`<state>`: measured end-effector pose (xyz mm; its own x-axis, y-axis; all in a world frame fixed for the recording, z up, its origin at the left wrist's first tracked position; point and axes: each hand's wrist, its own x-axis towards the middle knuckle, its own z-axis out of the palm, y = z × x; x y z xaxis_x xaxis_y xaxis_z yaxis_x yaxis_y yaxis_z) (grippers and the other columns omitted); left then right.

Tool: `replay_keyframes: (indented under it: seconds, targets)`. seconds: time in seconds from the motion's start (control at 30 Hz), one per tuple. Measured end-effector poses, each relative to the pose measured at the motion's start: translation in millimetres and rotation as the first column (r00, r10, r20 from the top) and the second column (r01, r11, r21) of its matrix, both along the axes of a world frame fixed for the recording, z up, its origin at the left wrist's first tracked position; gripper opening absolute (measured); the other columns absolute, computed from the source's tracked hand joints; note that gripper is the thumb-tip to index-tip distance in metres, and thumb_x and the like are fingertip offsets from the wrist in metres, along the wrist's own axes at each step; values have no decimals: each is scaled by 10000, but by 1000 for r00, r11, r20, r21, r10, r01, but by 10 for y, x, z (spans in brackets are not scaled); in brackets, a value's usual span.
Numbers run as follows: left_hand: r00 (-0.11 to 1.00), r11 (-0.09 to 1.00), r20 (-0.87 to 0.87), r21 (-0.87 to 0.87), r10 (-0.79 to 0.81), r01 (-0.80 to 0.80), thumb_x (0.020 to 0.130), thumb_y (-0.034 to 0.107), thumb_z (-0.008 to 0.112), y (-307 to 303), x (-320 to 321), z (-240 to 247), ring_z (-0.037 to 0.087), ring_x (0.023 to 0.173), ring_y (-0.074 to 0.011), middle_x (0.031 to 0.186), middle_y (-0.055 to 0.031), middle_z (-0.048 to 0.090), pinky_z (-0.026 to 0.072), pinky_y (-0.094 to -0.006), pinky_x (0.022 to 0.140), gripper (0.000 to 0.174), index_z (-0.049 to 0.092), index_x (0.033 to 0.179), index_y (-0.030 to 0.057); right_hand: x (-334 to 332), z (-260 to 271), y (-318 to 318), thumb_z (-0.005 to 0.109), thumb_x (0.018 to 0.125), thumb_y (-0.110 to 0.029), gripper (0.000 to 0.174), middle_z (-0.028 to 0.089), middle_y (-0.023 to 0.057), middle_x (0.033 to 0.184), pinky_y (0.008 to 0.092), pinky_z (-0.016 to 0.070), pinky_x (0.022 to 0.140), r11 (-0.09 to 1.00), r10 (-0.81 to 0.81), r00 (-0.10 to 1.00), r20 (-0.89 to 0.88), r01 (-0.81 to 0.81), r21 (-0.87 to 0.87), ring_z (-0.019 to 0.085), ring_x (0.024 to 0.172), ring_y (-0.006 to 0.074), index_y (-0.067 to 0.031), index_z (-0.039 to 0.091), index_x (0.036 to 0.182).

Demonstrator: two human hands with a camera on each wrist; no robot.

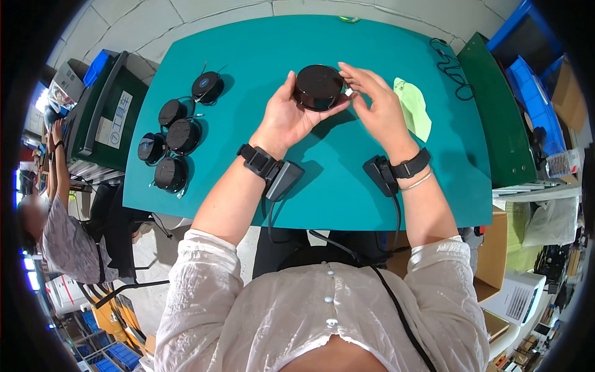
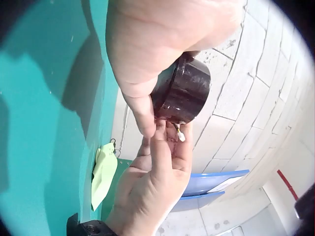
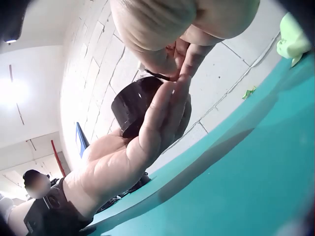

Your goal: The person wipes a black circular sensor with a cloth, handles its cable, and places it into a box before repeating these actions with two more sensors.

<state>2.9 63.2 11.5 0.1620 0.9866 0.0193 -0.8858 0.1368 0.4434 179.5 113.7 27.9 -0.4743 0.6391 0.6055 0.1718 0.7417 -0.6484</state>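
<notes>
A black puck-shaped unit with a glossy side wall is held up over the table by my left hand, thumb on one side and fingers beneath it. From its right edge comes a short thin cable ending in a small white connector. My right hand is at that edge, fingertips right at the unit and the connector in the gap by the thumb. The left wrist view shows the white connector in front of the right hand's fingers. In the right wrist view the unit is partly covered by fingers.
Several similar black units with cables lie on the left of the green table. A light green cloth and a black cable lie to the right. Dark green cases flank the table. Another person is at far left.
</notes>
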Motion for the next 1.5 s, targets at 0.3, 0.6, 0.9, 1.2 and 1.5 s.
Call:
replay_keyframes:
  seconds: [0.3,0.6,0.9,1.2,1.5]
  targets:
    - [990,995,-114,47,-86,92,1017,399,326,16,20,-66,402,1299,-362,1405,-199,391,325,-563,1102,562,292,1401,-9,84,-92,119,558,884,-86,438,660,156,1060,305,508,803,916,-9,998,-56,-14,-400,650,898,219,-67,495,1318]
    - [907,992,-410,115,96,-53,944,183,562,-87,109,50,441,1265,-288,1394,-163,388,372,-457,1059,691,150,1484,57,-49,-107,-10,775,761,-398,780,528,171,1227,365,492,895,936,36,997,68,-10,-351,562,1067,274,-51,432,1369]
    - [826,984,-551,177,120,-25,863,139,685,-33,86,16,507,1178,-230,1294,-115,449,444,-373,978,735,246,1443,31,-16,-166,95,801,743,-220,778,531,101,1244,351,471,917,928,213,975,68,-180,-327,551,1094,221,-128,409,1409]
    - [878,989,-456,96,143,-111,941,369,527,43,-49,-35,503,1142,-313,1251,-171,485,436,-496,959,550,415,1311,-22,231,14,230,794,746,-163,695,558,80,1139,299,492,848,920,-1,984,-179,-70,-386,560,1003,171,-80,471,1356]
    - [910,993,-415,97,-26,73,969,361,446,133,-254,-85,525,1090,-334,1224,-192,514,418,-477,959,525,415,1312,-35,1200,706,-247,789,763,-127,783,547,54,1138,260,464,870,957,-218,918,-331,134,-258,543,989,126,14,352,1397]
